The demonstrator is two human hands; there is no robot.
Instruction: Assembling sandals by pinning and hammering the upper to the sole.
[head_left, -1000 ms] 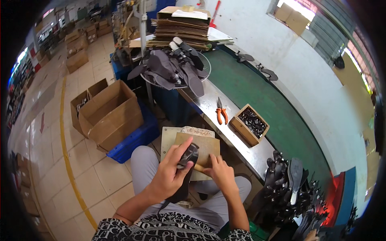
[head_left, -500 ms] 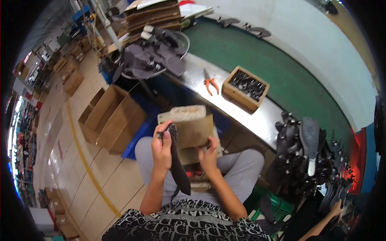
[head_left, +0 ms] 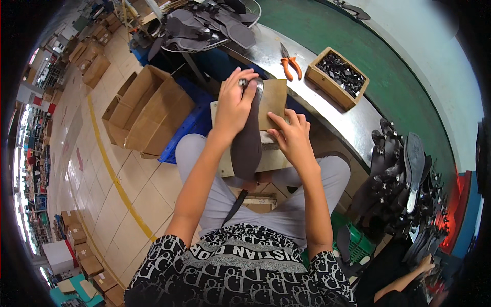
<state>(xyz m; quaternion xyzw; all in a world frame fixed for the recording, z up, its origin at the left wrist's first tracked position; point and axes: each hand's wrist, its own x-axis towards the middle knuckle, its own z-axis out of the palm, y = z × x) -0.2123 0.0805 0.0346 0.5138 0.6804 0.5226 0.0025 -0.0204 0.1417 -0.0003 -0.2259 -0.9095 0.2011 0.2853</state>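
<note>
My left hand is closed round the upper end of a dark grey sandal sole, which hangs lengthwise with its wide end toward me. A small shiny piece shows by the fingers; its kind is unclear. Under the sole's upper part lies a brown flat board on a pale block. My right hand has its fingers apart at the board's near right edge, index finger over it; whether it touches is hard to tell. A dark strap-like strip lies near my lap.
Orange-handled pliers and a wooden box of small black parts sit on the metal bench edge. Soles fill a wire basket and heap at right. Cardboard boxes stand left. Another person's hand works lower right.
My left hand and the sole have moved up and over the board, and the sole has turned its broad face into view. My right hand's fingers have spread. The whole view has shifted.
</note>
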